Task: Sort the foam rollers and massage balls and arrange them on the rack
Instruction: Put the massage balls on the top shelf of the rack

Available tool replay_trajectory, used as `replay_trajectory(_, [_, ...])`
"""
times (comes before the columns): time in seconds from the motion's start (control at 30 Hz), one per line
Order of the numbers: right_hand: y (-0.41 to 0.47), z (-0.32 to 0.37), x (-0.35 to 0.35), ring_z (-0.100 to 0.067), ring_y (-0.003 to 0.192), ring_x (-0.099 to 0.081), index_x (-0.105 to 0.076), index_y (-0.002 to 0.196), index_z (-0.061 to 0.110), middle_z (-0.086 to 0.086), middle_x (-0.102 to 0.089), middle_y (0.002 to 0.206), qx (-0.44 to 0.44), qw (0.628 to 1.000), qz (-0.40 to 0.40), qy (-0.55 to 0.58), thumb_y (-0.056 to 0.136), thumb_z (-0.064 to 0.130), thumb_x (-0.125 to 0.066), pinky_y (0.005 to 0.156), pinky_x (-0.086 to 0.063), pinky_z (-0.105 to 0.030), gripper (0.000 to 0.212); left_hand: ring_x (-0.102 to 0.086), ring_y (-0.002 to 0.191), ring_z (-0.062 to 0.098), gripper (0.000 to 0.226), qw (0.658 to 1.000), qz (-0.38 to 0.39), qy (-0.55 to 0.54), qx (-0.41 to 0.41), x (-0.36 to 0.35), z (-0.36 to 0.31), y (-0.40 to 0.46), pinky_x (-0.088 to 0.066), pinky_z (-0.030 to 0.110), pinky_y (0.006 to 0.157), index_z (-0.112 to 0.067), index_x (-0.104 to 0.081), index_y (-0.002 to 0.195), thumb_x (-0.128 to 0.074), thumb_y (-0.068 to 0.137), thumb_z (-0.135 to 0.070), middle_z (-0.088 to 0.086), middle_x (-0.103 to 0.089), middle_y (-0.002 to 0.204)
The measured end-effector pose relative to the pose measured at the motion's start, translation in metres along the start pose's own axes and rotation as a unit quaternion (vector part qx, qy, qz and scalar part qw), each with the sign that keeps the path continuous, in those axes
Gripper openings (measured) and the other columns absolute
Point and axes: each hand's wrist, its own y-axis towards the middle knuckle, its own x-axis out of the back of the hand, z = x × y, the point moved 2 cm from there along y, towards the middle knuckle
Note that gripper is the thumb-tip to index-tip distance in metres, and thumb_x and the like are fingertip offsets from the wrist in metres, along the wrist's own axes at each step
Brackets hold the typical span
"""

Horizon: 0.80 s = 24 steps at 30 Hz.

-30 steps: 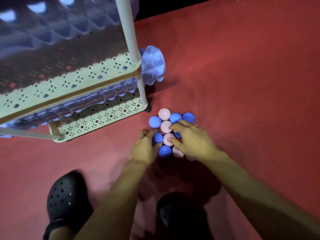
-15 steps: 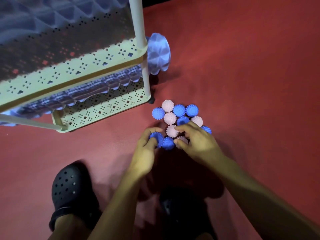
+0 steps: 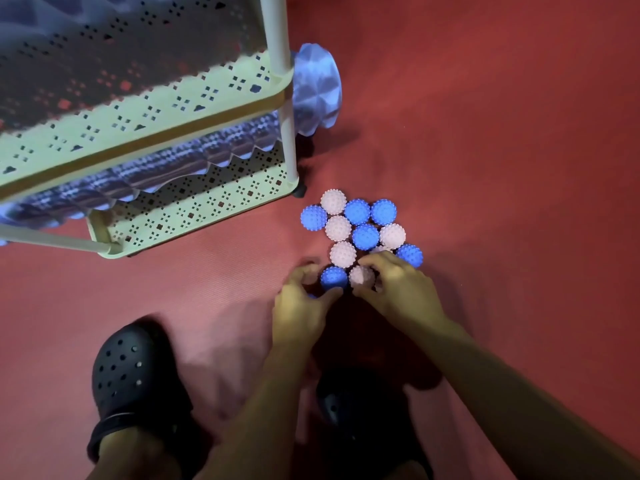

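Your cluster of spiky massage balls (image 3: 360, 233) sits on the red floor mat (image 3: 502, 168), blue and pale pink ones packed touching one another, just off the rack's near corner. At the cluster's 6 o'clock edge, your left hand (image 3: 301, 306) curls its fingers and thumb around a blue ball (image 3: 333, 277); a second bit of blue shows under the palm, but you cannot tell whether that is a ball held there. Your right hand (image 3: 398, 289) comes in from 4 o'clock with fingers bent over a pale pink ball (image 3: 361, 276), which touches the blue one; the fingertips pinch at it, though the grip is partly hidden by blur. Another blue ball (image 3: 410, 255) peeks out just beyond your right knuckles.

At 10 o'clock from the balls stands the cream perforated rack (image 3: 194, 202), its white post (image 3: 289, 147) rising at the corner. A purple ridged foam roller (image 3: 156, 171) lies along the lower shelf, and a second purple roller's end (image 3: 317, 90) sticks out past the post at 12 o'clock.

Toward 7 o'clock, your black clog (image 3: 130, 372) is planted on the mat; the other clog (image 3: 356, 407) is in shadow beneath your forearms.
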Motion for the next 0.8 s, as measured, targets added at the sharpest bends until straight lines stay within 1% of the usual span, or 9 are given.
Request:
replay_trajectory(0.17, [0.002, -0.005, -0.006, -0.013, 0.12, -0.056, -0.056, 0.125, 0.038, 0.021, -0.056, 0.13, 0.01, 1.0, 0.016, -0.022, 0.083, 0.047, -0.073, 0.083, -0.053, -0.037, 0.046, -0.068, 0.094, 0.017, 0.058, 1.0, -0.004, 0.012, 0.02, -0.013, -0.003, -0.004, -0.054, 0.041, 0.096, -0.035, -0.065, 0.125, -0.09, 0.072, -0.036, -0.013, -0.074, 0.107])
replay_trajectory(0.3, [0.004, -0.007, -0.01, -0.012, 0.124, -0.052, -0.057, 0.127, 0.037, 0.018, -0.058, 0.13, 0.027, 0.999, 0.014, -0.018, 0.087, 0.043, -0.07, 0.087, -0.05, -0.035, 0.043, -0.065, 0.086, 0.01, 0.065, 1.0, -0.004, 0.004, 0.017, -0.015, -0.004, -0.001, -0.052, 0.036, 0.095, -0.036, -0.06, 0.134, -0.089, 0.075, -0.034, -0.017, -0.071, 0.108])
replay_trajectory(0.4, [0.006, -0.007, -0.011, -0.013, 0.12, -0.051, -0.061, 0.126, 0.035, 0.017, -0.061, 0.124, 0.039, 0.999, -0.002, -0.004, 0.09, 0.046, -0.069, 0.086, -0.045, -0.032, 0.038, -0.067, 0.084, 0.006, 0.062, 0.997, 0.002, -0.075, 0.017, -0.018, 0.001, 0.001, -0.055, 0.032, 0.091, -0.027, -0.061, 0.137, -0.087, 0.082, -0.032, -0.006, -0.073, 0.112])
replay_trajectory(0.47, [0.005, -0.007, -0.009, -0.015, 0.114, -0.053, -0.064, 0.125, 0.033, 0.015, -0.063, 0.12, 0.06, 0.998, -0.022, 0.024, 0.088, 0.047, -0.072, 0.088, -0.047, -0.033, 0.04, -0.069, 0.088, 0.013, 0.05, 0.985, 0.002, -0.169, 0.046, -0.018, 0.004, 0.001, -0.057, 0.038, 0.091, -0.018, -0.064, 0.136, -0.08, 0.09, -0.029, 0.001, -0.076, 0.112])
replay_trajectory(0.5, [0.005, -0.007, -0.008, -0.016, 0.11, -0.055, -0.066, 0.125, 0.031, 0.013, -0.063, 0.118, 0.073, 0.996, -0.037, 0.047, 0.086, 0.045, -0.073, 0.09, -0.047, -0.033, 0.042, -0.068, 0.084, 0.016, 0.04, 0.976, 0.003, -0.21, 0.064, -0.016, 0.003, 0.001, -0.059, 0.039, 0.085, -0.015, -0.067, 0.132, -0.075, 0.094, -0.027, 0.002, -0.076, 0.107])
replay_trajectory(0.57, [0.004, -0.005, -0.004, -0.013, 0.107, -0.059, -0.067, 0.126, 0.03, 0.012, -0.06, 0.115, 0.077, 0.987, -0.051, 0.131, 0.084, 0.038, -0.075, 0.093, -0.047, -0.028, 0.044, -0.064, 0.068, 0.016, 0.021, 0.947, 0.018, -0.299, 0.118, -0.013, -0.004, -0.001, -0.06, 0.035, 0.066, -0.011, -0.072, 0.113, -0.062, 0.102, -0.025, 0.006, -0.072, 0.088])
replay_trajectory(0.63, [0.006, 0.001, 0.0, -0.005, 0.104, -0.06, -0.065, 0.128, 0.036, 0.018, -0.053, 0.112, 0.044, 0.97, -0.02, 0.236, 0.081, 0.032, -0.07, 0.091, -0.046, -0.021, 0.048, -0.064, 0.061, 0.015, 0.02, 0.905, 0.044, -0.379, 0.188, -0.01, -0.012, -0.002, -0.06, 0.033, 0.053, -0.013, -0.07, 0.097, -0.056, 0.103, -0.026, 0.006, -0.069, 0.078])
replay_trajectory(0.7, [0.007, 0.008, 0.003, -0.002, 0.098, -0.058, -0.061, 0.131, 0.037, 0.016, -0.052, 0.111, 0.023, 0.948, 0.015, 0.317, 0.08, 0.027, -0.058, 0.087, -0.043, -0.017, 0.053, -0.064, 0.063, 0.016, 0.02, 0.889, 0.054, -0.399, 0.219, -0.008, -0.014, -0.001, -0.057, 0.031, 0.049, -0.016, -0.068, 0.096, -0.055, 0.101, -0.031, 0.004, -0.068, 0.077])
replay_trajectory(0.8, [0.005, 0.017, 0.009, -0.01, 0.079, -0.055, -0.055, 0.131, 0.031, -0.002, -0.064, 0.101, -0.001, 0.92, 0.047, 0.388, 0.084, 0.019, -0.039, 0.077, -0.044, -0.017, 0.052, -0.062, 0.064, 0.02, 0.027, 0.89, 0.055, -0.401, 0.21, -0.008, -0.014, 0.0, -0.052, 0.029, 0.046, -0.015, -0.068, 0.104, -0.054, 0.099, -0.038, 0.007, -0.067, 0.081])
